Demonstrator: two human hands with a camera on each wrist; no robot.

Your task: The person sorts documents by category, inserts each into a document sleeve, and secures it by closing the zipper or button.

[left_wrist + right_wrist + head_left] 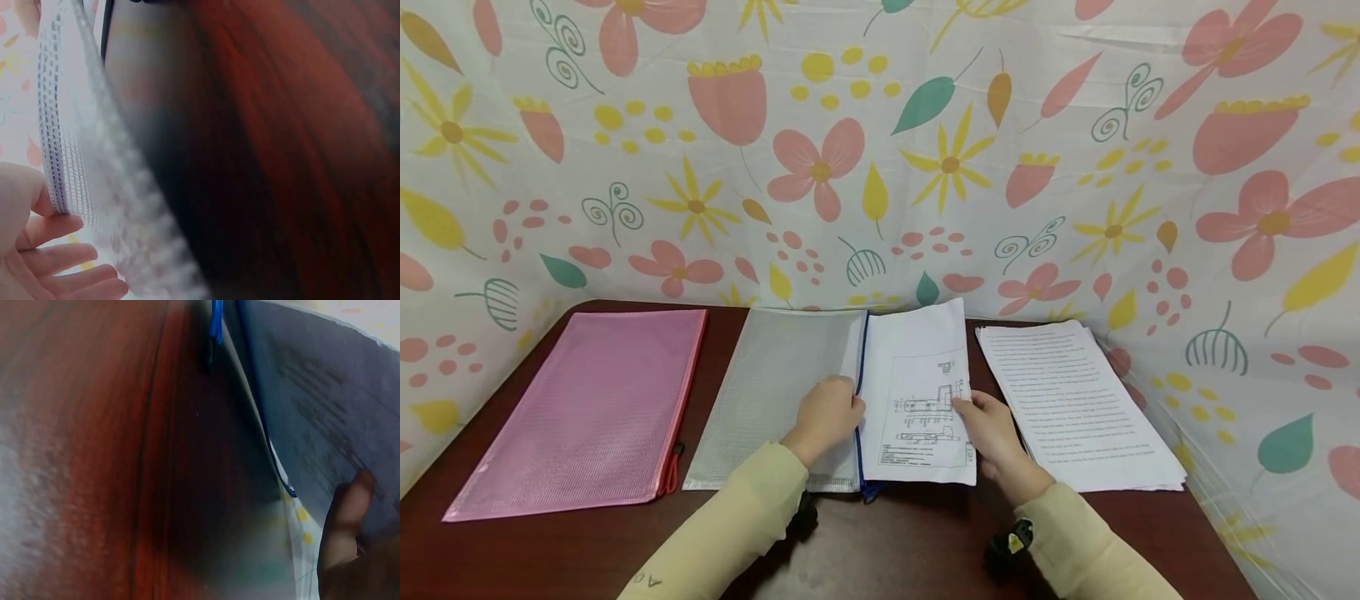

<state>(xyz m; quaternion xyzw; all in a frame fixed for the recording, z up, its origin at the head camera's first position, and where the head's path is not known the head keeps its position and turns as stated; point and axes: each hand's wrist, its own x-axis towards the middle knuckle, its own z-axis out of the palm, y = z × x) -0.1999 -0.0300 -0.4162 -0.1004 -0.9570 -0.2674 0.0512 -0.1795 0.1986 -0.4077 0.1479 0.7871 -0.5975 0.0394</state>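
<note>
In the head view a grey mesh zip pouch (778,358) with a blue zipper edge lies at the middle of the table. My left hand (829,417) holds its upper layer near the zipper side; in the left wrist view the thumb and index finger pinch the raised mesh. White paper (917,337) printed with a line drawing sticks out of the pouch's right side, its left part inside. My right hand (996,437) pinches the paper's right edge, the thumb on top. The right wrist view shows that thumb (353,509) against the printed face.
To the left lies a pink mesh zip pouch (587,400) with a red zipper pull (672,471). On the right is a stack of printed sheets (1075,408). A flower-patterned cloth (880,167) hangs behind the dark reddish wooden table (880,558).
</note>
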